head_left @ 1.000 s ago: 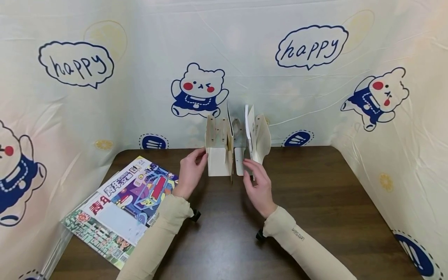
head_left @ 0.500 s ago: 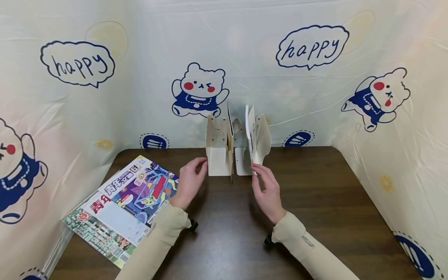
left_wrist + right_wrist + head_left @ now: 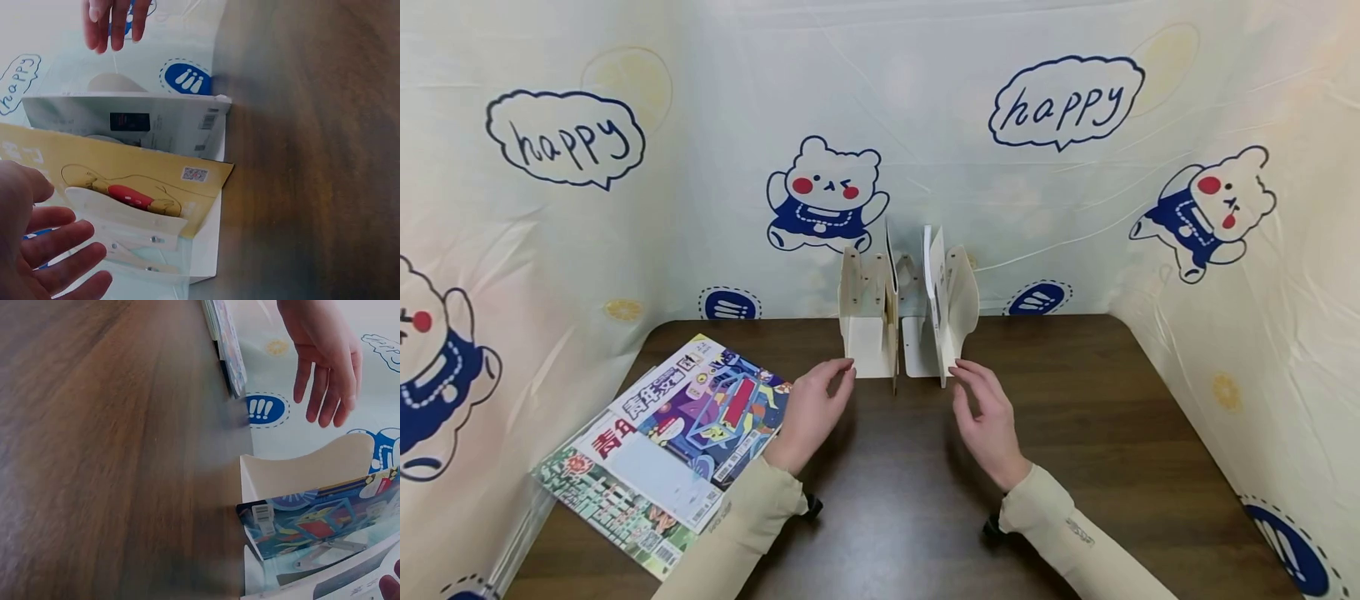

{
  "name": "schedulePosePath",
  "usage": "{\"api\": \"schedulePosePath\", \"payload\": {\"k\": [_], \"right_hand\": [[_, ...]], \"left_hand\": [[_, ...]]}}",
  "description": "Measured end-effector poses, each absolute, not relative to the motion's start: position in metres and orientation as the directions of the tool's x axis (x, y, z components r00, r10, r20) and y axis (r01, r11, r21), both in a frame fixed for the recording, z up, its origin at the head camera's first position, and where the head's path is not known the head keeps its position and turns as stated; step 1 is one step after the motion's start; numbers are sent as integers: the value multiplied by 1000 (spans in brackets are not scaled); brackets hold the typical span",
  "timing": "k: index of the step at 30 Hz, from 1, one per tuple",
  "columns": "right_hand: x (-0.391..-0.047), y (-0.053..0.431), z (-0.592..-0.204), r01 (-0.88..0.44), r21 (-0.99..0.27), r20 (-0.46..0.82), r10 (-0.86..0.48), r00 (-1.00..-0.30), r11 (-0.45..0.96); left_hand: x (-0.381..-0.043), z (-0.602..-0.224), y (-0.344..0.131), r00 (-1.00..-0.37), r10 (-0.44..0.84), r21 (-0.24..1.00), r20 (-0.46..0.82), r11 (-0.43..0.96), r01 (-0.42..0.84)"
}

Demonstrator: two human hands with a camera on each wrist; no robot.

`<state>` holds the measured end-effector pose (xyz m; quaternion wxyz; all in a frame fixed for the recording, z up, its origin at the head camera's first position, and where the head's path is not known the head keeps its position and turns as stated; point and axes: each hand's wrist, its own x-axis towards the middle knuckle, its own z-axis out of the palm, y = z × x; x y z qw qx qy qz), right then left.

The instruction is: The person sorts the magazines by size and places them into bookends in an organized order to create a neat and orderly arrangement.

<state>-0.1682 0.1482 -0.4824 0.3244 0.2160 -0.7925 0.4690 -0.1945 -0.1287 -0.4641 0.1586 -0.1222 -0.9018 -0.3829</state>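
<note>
A cream bookend rack [image 3: 865, 346] with folding crossbars stands at the back middle of the table. One magazine [image 3: 892, 308] stands upright in it, yellow on one face [image 3: 134, 165] and colourful blue on the other [image 3: 319, 519]. Farther right, a white-covered book [image 3: 935, 308] leans close to the rack's right end panel [image 3: 961, 292]. My left hand [image 3: 812, 408] is at the rack's front left corner, fingers loosely bent and holding nothing. My right hand [image 3: 992, 425] is by the front right corner, fingers relaxed; whether its fingertips touch the rack is unclear.
Several magazines [image 3: 700, 417] lie in an overlapping pile at the left of the brown wooden table [image 3: 1097, 433]. A printed fabric curtain [image 3: 955, 183] encloses the back and sides, right behind the rack.
Both hands have drawn back toward the table's front. My right hand has moved right, from the book's side to the rack's right corner. The rack and magazines stay put.
</note>
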Motion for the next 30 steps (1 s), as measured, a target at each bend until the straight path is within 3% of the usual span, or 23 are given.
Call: {"api": "schedulePosePath", "payload": {"k": [6, 15, 25, 30], "right_hand": [[-162, 161, -485, -596, -619, 670, -52, -741, 512], [-159, 173, -493, -559, -565, 663, -69, -745, 607], [-153, 180, -497, -506, -453, 629, -140, -765, 734], [-153, 184, -496, -488, -426, 599, -167, -783, 762]], "left_hand": [[-182, -466, -125, -875, 157, 525, 458, 747, 408], [-170, -463, -127, -846, 246, 387, 473, 805, 450], [-154, -466, -131, -911, 290, 271, 294, 888, 371], [-151, -469, -132, -921, 278, 258, 272, 901, 348]]}}
